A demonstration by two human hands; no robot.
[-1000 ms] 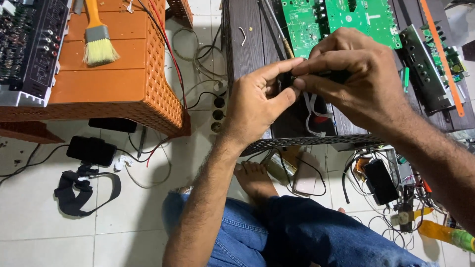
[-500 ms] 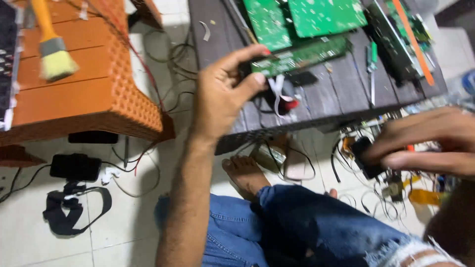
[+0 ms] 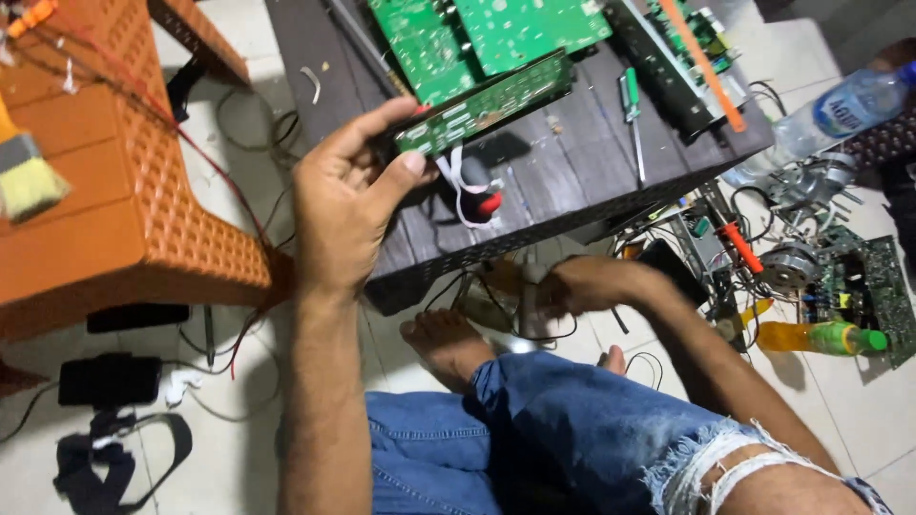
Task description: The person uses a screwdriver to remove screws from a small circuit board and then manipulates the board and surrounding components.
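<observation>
- Gripping a narrow green circuit board (image 3: pixel 482 103) by its near end, left hand (image 3: pixel 348 200) pinches it above the dark table (image 3: pixel 572 181).
- Right hand (image 3: pixel 572 286) sits below the table's front edge among wires; grip cannot be told.

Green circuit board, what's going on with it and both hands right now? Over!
Left hand gripping narrow green circuit board above dark table. Right hand low among floor wires, grip unclear. Nothing blocking.

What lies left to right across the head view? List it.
Paint brush → orange plastic stool → left hand → narrow circuit board → green-handled screwdriver → clear water bottle
</observation>
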